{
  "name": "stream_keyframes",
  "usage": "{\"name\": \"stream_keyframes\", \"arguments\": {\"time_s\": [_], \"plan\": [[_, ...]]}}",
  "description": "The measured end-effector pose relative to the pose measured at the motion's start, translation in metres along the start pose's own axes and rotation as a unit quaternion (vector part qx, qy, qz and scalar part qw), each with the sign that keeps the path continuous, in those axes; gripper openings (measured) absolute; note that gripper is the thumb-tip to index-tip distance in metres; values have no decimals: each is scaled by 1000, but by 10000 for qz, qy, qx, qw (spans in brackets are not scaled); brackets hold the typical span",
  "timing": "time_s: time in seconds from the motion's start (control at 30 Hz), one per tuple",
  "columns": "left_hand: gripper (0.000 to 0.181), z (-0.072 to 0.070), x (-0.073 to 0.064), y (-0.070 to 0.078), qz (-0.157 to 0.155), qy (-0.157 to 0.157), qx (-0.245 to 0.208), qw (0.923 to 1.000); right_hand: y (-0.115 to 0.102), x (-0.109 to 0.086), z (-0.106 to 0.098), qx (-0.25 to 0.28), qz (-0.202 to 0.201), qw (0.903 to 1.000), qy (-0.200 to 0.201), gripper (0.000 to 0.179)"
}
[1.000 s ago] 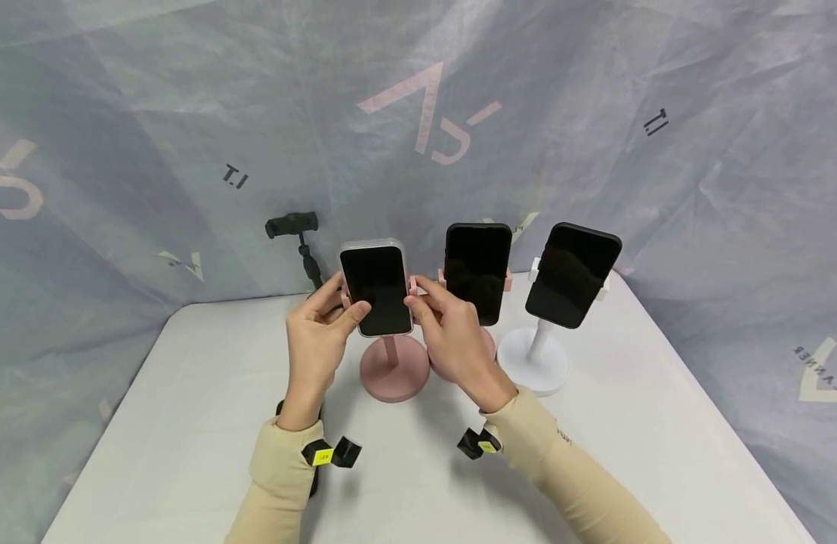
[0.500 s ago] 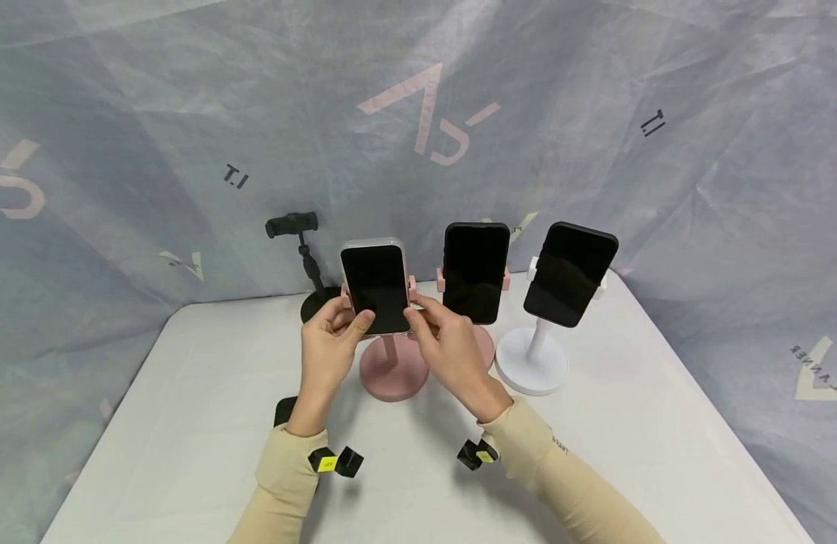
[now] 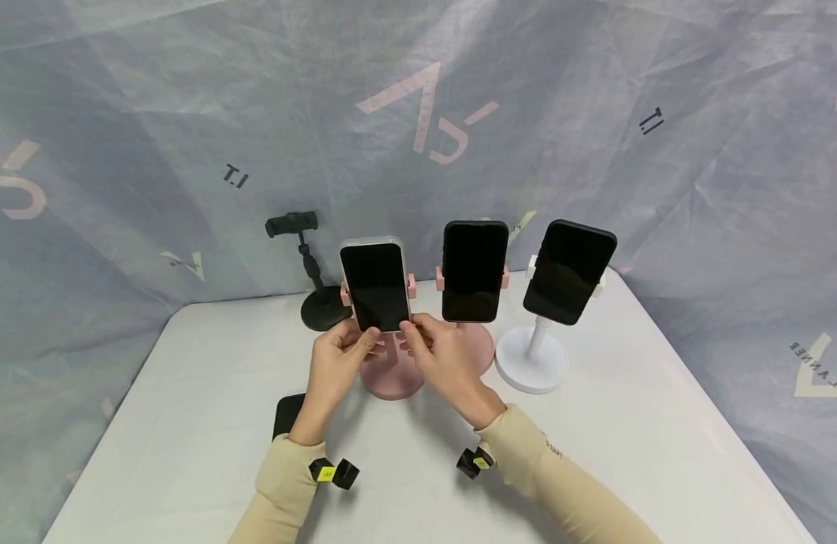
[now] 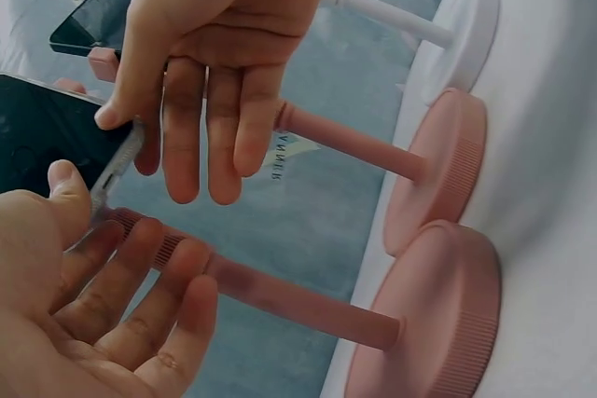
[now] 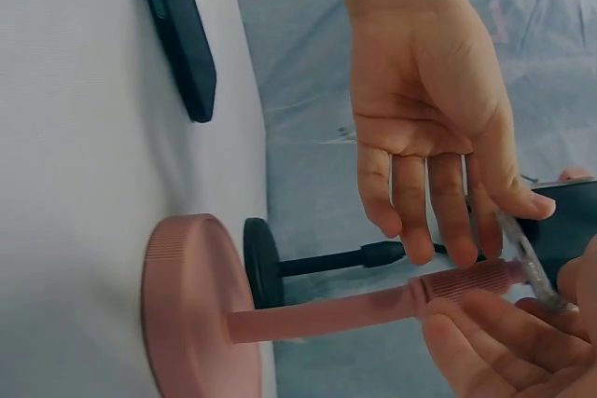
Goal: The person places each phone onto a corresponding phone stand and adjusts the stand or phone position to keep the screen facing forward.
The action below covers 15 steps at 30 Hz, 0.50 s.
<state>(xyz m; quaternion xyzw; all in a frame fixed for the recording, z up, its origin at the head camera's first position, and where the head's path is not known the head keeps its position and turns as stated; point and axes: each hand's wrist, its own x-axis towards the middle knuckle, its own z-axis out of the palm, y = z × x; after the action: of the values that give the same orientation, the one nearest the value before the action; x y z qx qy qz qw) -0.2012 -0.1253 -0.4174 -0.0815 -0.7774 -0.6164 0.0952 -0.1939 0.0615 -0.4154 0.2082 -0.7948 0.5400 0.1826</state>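
Observation:
A smartphone (image 3: 375, 285) in a clear case stands upright in the clamp of a pink phone stand (image 3: 391, 378). My left hand (image 3: 335, 370) pinches its lower left corner, thumb on the front and index finger behind. At the lower right corner my right hand (image 3: 449, 366) pinches it likewise. The other fingers of both hands spread loosely beneath the phone, around the stand's ribbed collar, as both wrist views show; whether they touch the collar I cannot tell. In the left wrist view, the phone's bottom edge (image 4: 114, 172) shows between the two thumbs.
Right of it, a black phone (image 3: 475, 272) sits in a second pink stand (image 3: 482, 351), and another phone (image 3: 570, 272) leans tilted in a white stand (image 3: 532, 363). A black stand (image 3: 325, 308) with an unoccupied clamp is back left. One phone (image 3: 288, 414) lies by my left forearm.
Both hands have slid down from the clamp's sides to the phone's lower corners. The phone stays in the clamp, nearly still. More of the black stand's base now shows.

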Motion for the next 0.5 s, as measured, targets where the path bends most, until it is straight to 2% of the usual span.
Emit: {"name": "stream_keyframes", "arguments": {"time_s": [0.2, 0.37, 0.5], "plan": [[22, -2, -2, -6, 61, -139, -101, 9998, 6, -6, 7, -463, 227, 9986, -76, 27], [21, -9, -3, -13, 194, -264, 140, 9994, 13, -18, 21, -267, 452, 9982, -289, 21], [18, -20, 0, -18, 322, -230, 564, 9976, 14, -30, 37, -30, 603, 9953, -758, 21]]}}
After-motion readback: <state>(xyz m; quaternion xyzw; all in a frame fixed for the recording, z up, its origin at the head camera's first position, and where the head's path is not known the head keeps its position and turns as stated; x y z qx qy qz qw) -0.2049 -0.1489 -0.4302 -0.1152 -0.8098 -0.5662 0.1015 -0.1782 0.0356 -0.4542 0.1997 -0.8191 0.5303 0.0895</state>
